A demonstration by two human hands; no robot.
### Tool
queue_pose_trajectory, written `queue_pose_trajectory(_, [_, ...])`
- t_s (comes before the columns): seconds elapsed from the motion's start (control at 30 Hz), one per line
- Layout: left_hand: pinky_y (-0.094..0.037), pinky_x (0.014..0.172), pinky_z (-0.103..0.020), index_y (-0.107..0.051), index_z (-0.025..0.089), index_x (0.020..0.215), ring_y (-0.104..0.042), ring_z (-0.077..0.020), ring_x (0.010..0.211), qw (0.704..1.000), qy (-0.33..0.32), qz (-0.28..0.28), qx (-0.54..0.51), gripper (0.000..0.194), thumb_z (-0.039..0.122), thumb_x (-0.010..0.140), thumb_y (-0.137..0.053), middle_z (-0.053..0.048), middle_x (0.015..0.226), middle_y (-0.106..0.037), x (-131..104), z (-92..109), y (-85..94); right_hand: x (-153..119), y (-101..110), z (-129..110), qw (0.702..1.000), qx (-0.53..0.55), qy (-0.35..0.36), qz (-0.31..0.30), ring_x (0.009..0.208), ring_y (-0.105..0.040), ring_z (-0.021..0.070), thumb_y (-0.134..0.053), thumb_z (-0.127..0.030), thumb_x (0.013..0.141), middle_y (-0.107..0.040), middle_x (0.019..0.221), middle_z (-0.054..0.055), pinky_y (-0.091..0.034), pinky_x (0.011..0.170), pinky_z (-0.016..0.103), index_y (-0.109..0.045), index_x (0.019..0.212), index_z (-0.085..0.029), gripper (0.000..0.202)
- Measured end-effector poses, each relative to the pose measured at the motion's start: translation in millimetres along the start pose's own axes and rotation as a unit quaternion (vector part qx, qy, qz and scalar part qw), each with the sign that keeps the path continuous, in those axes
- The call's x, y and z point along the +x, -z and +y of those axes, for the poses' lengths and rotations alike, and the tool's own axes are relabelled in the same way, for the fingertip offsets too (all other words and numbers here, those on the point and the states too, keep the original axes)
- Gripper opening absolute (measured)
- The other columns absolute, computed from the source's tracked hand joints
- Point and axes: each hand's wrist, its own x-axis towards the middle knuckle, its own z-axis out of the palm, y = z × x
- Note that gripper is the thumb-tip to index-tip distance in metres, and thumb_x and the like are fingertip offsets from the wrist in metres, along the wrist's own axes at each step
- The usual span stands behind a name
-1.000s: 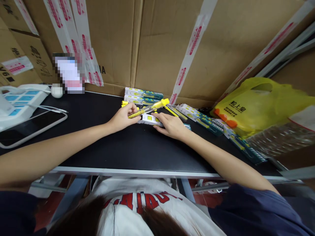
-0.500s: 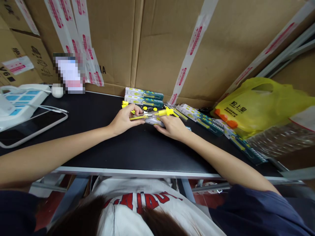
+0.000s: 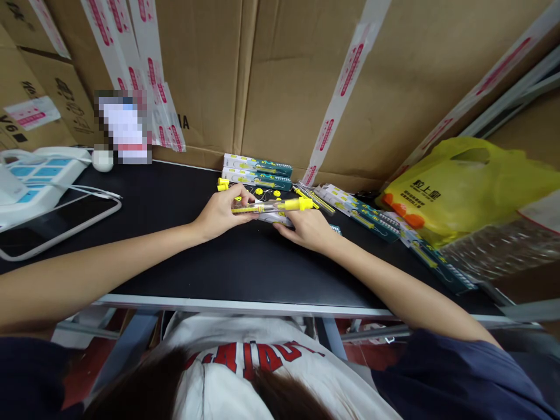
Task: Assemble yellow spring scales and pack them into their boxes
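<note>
My left hand [image 3: 222, 210] is closed around the end of a slim clear tube [image 3: 269, 206] with a yellow T-shaped end [image 3: 301, 203] pointing right. Yellow marks show inside the tube near my left fingers. Just under it, my right hand [image 3: 310, 227] grips a narrow white printed box [image 3: 276, 218], whose teal end juts out past the hand. The left fingers also reach the box's near end; whether they press on it I cannot tell. Small yellow round pieces [image 3: 259, 191] with thin wires lie behind the hands, next to a yellow part [image 3: 223, 184].
Two similar boxes [image 3: 258, 178] are laid against the cardboard at the back. More boxes [image 3: 356, 213] and metal rods [image 3: 319, 201] lie to the right, beside a yellow plastic bag [image 3: 455, 186]. A power strip [image 3: 39, 181] and a phone [image 3: 65, 224] occupy the left.
The tube has turned slightly and its yellow end has shifted a little right and down. Both hands stay in nearly the same place and keep their holds.
</note>
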Motion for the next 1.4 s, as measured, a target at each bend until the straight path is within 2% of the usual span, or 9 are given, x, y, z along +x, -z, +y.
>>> queue_pose_trajectory(0.17, [-0.053, 0.085, -0.035, -0.043, 0.019, 0.076, -0.065, -0.0187, 0.092, 1.000, -0.001, -0.028, -0.010, 0.035, 0.035, 0.072, -0.074, -0.006, 0.097, -0.067, -2.7, 3.4, -2.0, -1.6, 8.4, -10.2, 0.998, 0.048, 0.036, 0.009, 0.100, -0.066, 0.0264, -0.047, -0.044, 0.093, -0.070, 0.113, 0.012, -0.050, 0.080, 0.034, -0.053, 0.128, -0.016, 0.045])
queue_pose_trajectory(0.23, [-0.053, 0.084, -0.034, -0.043, 0.019, 0.076, -0.065, -0.0185, 0.092, 0.999, -0.002, -0.044, -0.025, 0.035, 0.035, 0.073, -0.074, -0.007, 0.098, -0.067, -3.3, 4.7, -3.2, -1.6, 9.8, -11.7, 0.996, 0.069, 0.045, 0.016, 0.102, -0.065, 0.0249, -0.046, -0.043, 0.094, -0.069, 0.116, 0.011, -0.050, 0.081, 0.033, -0.050, 0.132, -0.017, 0.046])
queue_pose_trajectory(0.3, [-0.053, 0.084, -0.034, -0.043, 0.019, 0.077, -0.065, -0.0194, 0.095, 0.999, -0.006, -0.034, -0.021, 0.036, 0.036, 0.072, -0.074, -0.007, 0.102, -0.067, -2.5, 4.6, -3.4, -0.9, 9.7, -9.3, 0.997, 0.070, 0.024, 0.016, 0.095, -0.067, 0.0249, -0.044, -0.043, 0.095, -0.071, 0.107, 0.012, -0.049, 0.077, 0.033, -0.055, 0.124, -0.016, 0.041])
queue_pose_trajectory(0.37, [-0.052, 0.084, -0.034, -0.046, 0.018, 0.077, -0.064, -0.0200, 0.097, 1.000, -0.008, -0.003, 0.004, 0.037, 0.039, 0.071, -0.075, -0.007, 0.101, -0.066, -0.4, 2.8, -2.4, 0.5, 8.9, -3.6, 0.998, 0.058, -0.011, 0.021, 0.086, -0.067, 0.0261, -0.042, -0.047, 0.095, -0.072, 0.094, 0.013, -0.047, 0.070, 0.032, -0.060, 0.107, -0.015, 0.039])
queue_pose_trajectory(0.47, [-0.051, 0.081, -0.032, -0.051, 0.017, 0.079, -0.063, -0.0184, 0.089, 0.999, 0.005, 0.031, 0.038, 0.035, 0.043, 0.072, -0.074, -0.004, 0.091, -0.064, 3.0, -1.9, 0.2, 2.4, 8.2, 6.0, 0.996, 0.052, -0.040, 0.052, 0.080, -0.065, 0.0263, -0.040, -0.052, 0.094, -0.070, 0.086, 0.013, -0.044, 0.064, 0.032, -0.058, 0.095, -0.016, 0.040])
queue_pose_trajectory(0.73, [-0.048, 0.083, -0.031, -0.062, 0.016, 0.088, -0.063, -0.0186, 0.087, 0.999, 0.025, 0.009, 0.036, 0.032, 0.045, 0.076, -0.069, -0.003, 0.089, -0.068, 6.6, -10.8, 3.9, 3.4, 10.4, 15.1, 0.989, 0.104, -0.029, 0.102, 0.092, -0.066, 0.0273, -0.043, -0.046, 0.092, -0.069, 0.108, 0.014, -0.050, 0.074, 0.036, -0.050, 0.123, -0.016, 0.044])
queue_pose_trajectory(0.93, [-0.042, 0.069, -0.025, -0.063, 0.017, 0.083, -0.053, -0.0129, 0.072, 0.996, 0.017, 0.035, 0.079, 0.029, 0.044, 0.077, -0.068, 0.001, 0.079, -0.061, 9.8, -16.5, 9.3, 4.4, 16.2, 28.4, 0.980, 0.130, -0.047, 0.145, 0.104, -0.065, 0.0270, -0.047, -0.038, 0.090, -0.063, 0.126, 0.013, -0.052, 0.084, 0.039, -0.047, 0.131, -0.016, 0.046])
queue_pose_trajectory(1.17, [-0.037, 0.062, -0.025, -0.065, 0.016, 0.078, -0.050, -0.0126, 0.067, 0.993, 0.029, 0.000, 0.116, 0.031, 0.047, 0.078, -0.066, 0.001, 0.073, -0.059, 10.0, -16.3, 11.5, 4.3, 14.0, 46.5, 0.977, 0.090, -0.056, 0.183, 0.110, -0.062, 0.0286, -0.051, -0.037, 0.089, -0.062, 0.127, 0.015, -0.052, 0.087, 0.042, -0.048, 0.131, -0.016, 0.047])
queue_pose_trajectory(1.4, [-0.033, 0.059, -0.025, -0.068, 0.017, 0.075, -0.050, -0.0130, 0.063, 0.985, 0.030, -0.007, 0.169, 0.029, 0.045, 0.077, -0.065, 0.001, 0.067, -0.061, 11.0, -19.7, 14.0, 2.2, 7.0, 70.2, 0.988, 0.006, 0.007, 0.152, 0.101, -0.062, 0.0279, -0.048, -0.046, 0.092, -0.066, 0.113, 0.015, -0.050, 0.085, 0.042, -0.051, 0.128, -0.017, 0.046])
